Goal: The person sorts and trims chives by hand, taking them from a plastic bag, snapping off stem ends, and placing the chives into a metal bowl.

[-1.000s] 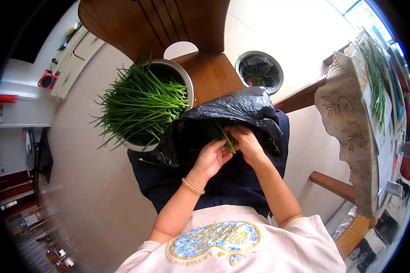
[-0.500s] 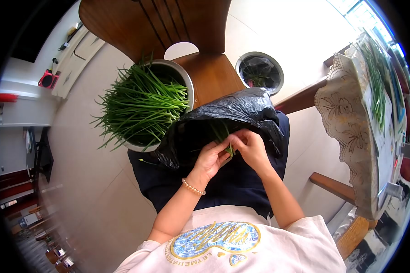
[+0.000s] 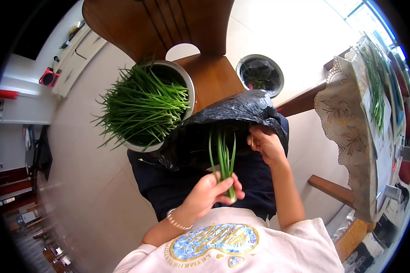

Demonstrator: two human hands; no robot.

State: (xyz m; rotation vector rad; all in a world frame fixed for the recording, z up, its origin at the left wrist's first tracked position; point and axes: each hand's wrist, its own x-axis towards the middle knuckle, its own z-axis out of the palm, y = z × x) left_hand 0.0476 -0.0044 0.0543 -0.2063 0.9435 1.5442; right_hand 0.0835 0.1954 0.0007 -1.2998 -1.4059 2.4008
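Note:
My left hand [image 3: 216, 187], with a beaded bracelet at the wrist, is closed around a small bunch of garlic chives [image 3: 222, 152]. Their pale ends stick out below my fingers and the green leaves point up towards the bag's mouth. A black plastic bag [image 3: 241, 109] lies open across my lap; its inside is mostly dark. At the right side of that mouth, my right hand [image 3: 265, 144] has its fingers pinched together. A small pale bit may be between the fingertips, but I cannot make it out.
A metal pot [image 3: 190, 86] heaped with green chives [image 3: 141, 104] sits on the wooden chair [image 3: 212, 79] ahead. Behind the bag, a lined bin [image 3: 281, 75] with scraps stands on the floor. More chives [image 3: 376, 86] lie on the cloth-covered table [image 3: 344, 113] at right.
My hands have come apart. The left one has drawn the chives out of the bag's mouth towards my body, while the right one has shifted right along the opening.

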